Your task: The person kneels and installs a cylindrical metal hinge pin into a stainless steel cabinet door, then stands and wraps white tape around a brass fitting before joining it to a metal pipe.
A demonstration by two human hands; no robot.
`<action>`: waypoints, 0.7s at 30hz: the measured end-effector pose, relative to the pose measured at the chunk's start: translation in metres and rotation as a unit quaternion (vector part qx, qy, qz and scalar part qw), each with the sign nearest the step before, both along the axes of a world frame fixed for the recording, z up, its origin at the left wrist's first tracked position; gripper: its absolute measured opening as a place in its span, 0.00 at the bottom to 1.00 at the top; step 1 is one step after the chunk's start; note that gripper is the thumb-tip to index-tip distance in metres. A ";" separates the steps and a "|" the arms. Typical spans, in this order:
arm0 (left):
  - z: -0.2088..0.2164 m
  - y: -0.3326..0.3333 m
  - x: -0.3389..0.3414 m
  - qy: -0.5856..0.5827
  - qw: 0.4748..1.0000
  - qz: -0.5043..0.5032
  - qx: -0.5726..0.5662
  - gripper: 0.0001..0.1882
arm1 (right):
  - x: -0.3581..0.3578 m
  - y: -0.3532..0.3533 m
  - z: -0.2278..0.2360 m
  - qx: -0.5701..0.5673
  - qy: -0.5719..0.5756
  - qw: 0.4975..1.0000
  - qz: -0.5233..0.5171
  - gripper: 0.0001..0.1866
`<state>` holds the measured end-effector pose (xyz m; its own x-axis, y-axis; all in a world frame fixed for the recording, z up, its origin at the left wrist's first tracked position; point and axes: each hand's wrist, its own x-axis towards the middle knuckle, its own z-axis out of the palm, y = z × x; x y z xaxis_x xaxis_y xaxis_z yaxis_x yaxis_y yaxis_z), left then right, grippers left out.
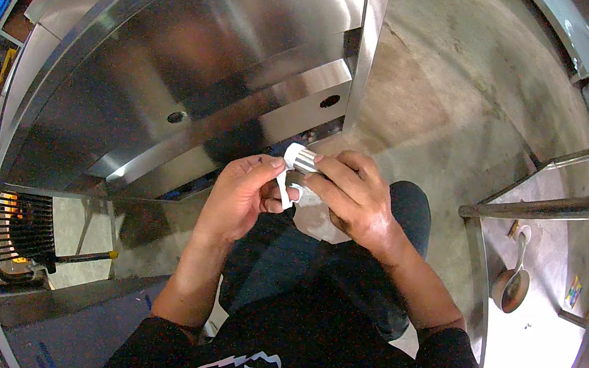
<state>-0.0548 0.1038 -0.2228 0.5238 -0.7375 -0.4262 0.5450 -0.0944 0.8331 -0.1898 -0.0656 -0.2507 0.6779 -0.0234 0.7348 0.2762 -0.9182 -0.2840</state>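
In front of my lap, my right hand (355, 202) has its fingers wrapped round a short shiny metal tube (305, 159). A white band covers the tube's left end. A loose white strip (282, 191) hangs from that end and curls below it. My left hand (239, 189) is closed, pinching the white strip close to the tube with thumb and forefinger. The strip looks like tape, though its exact kind is hard to make out. Its lower end lies near my left fingertips.
A large stainless steel panel (239, 50) with round holes stands ahead and to the left. On the right, a small pan (510, 289) rests on the low shelf of a metal-legged table (539, 209). At lower left is a black slatted rack (25, 232) with a yellow-tipped bar.
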 end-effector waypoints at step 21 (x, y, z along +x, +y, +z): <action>0.016 -0.009 0.020 0.098 0.995 -0.015 0.013 0.14 | -0.019 -0.015 0.006 0.036 0.102 0.984 0.142 0.23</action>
<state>-0.0351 0.0943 -0.2067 0.4068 -0.7384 -0.5378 0.6941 -0.1330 0.7075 -0.2092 -0.0805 -0.2445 0.7974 0.1405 0.5869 0.4494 -0.7873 -0.4221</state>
